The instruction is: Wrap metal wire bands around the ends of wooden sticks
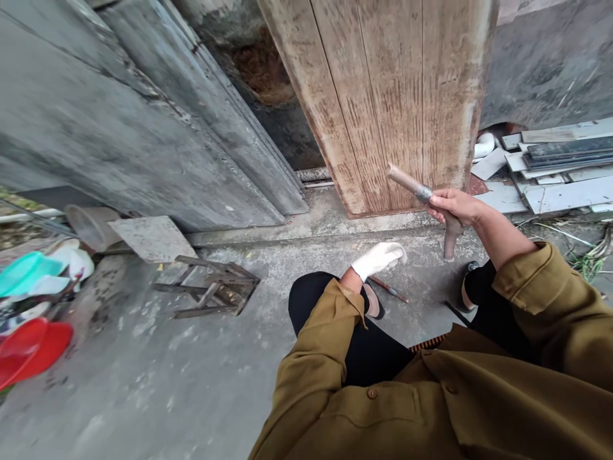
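My right hand [453, 206], bare, is wrapped round a wooden tool [405, 179] made of a crooked branch-like piece with a metal wire binding near its middle. One end points up and left in front of the wooden panel, and a thicker end hangs below the hand. A white glove covers my left hand [380, 259], held low near my left knee. Its fingers are curled together, and whatever may be inside them is hidden. Close beneath it, a thin rod [391, 291] with a reddish section lies on the concrete, apart from the glove as far as I can see.
A tall wooden panel [397, 96] leans on the wall ahead. To the left sit a small wooden stool [218, 287] on its side, a flat board [153, 237], and red [36, 348] and turquoise [29, 273] basins. Boards [569, 163] are stacked at right.
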Action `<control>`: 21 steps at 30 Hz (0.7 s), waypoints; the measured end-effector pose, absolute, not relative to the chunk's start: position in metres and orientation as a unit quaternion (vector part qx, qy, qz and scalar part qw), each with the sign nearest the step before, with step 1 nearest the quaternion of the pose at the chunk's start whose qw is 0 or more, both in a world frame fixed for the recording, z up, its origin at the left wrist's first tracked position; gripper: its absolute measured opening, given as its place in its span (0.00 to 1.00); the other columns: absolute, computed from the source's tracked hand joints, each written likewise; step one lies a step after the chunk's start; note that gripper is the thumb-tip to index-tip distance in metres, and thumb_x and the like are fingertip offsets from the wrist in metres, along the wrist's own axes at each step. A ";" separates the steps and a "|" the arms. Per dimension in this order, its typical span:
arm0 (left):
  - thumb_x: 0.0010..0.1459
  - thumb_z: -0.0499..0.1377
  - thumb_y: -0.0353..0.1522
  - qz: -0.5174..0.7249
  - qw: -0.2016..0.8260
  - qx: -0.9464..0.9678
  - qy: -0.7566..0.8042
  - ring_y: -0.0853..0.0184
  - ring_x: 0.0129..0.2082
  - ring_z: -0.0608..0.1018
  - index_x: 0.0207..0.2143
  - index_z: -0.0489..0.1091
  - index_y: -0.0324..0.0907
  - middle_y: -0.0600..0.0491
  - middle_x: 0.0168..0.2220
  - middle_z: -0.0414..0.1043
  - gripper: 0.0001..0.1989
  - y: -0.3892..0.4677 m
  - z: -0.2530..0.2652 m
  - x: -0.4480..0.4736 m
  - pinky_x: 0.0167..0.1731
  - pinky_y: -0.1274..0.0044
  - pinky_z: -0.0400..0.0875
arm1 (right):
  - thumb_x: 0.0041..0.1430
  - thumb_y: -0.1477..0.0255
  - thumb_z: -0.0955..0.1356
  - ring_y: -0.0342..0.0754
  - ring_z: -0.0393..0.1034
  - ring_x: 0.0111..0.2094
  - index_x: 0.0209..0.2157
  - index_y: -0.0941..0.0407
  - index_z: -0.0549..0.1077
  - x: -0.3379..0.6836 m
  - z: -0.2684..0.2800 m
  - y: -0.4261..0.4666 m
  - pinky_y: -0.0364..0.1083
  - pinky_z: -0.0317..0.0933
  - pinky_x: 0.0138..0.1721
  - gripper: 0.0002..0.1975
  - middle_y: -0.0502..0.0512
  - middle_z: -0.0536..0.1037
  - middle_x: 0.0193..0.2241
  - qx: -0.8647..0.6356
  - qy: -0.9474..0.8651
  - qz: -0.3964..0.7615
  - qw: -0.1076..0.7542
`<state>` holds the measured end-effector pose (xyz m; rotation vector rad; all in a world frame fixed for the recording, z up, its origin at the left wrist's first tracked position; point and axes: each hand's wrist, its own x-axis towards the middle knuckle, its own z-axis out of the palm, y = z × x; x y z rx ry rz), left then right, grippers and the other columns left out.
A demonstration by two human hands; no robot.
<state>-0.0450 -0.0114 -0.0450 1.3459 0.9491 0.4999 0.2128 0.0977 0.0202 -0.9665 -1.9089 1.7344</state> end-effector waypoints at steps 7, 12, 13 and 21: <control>0.58 0.58 0.42 0.203 0.656 0.597 0.415 0.78 0.17 0.59 0.31 0.72 0.34 0.54 0.23 0.65 0.18 -0.018 -0.031 -0.052 0.19 0.82 0.50 | 0.60 0.59 0.67 0.52 0.72 0.36 0.37 0.57 0.76 0.196 -0.008 0.099 0.45 0.59 0.35 0.16 0.60 0.78 0.34 -0.496 -0.832 0.238 -0.070; 0.56 0.58 0.41 0.281 0.600 0.599 0.449 0.76 0.19 0.60 0.28 0.68 0.35 0.56 0.23 0.64 0.15 -0.014 -0.030 -0.062 0.21 0.81 0.53 | 0.53 0.56 0.72 0.43 0.65 0.23 0.34 0.58 0.76 0.176 -0.011 0.068 0.43 0.57 0.27 0.18 0.51 0.72 0.22 -0.290 -0.796 0.447 -0.287; 0.56 0.58 0.41 0.284 0.586 0.605 0.458 0.76 0.20 0.61 0.28 0.68 0.36 0.55 0.24 0.65 0.15 -0.013 -0.032 -0.062 0.22 0.81 0.54 | 0.50 0.53 0.72 0.41 0.62 0.21 0.33 0.58 0.75 0.174 -0.008 0.064 0.42 0.57 0.26 0.21 0.48 0.70 0.20 -0.232 -0.764 0.519 -0.306; 0.61 0.53 0.43 0.201 0.607 0.610 0.468 0.75 0.20 0.62 0.33 0.70 0.36 0.56 0.24 0.64 0.18 -0.024 -0.049 -0.052 0.21 0.82 0.56 | 0.60 0.46 0.63 0.42 0.60 0.21 0.30 0.57 0.68 0.190 0.008 0.080 0.45 0.59 0.25 0.27 0.51 0.68 0.21 -0.360 -0.737 0.563 0.102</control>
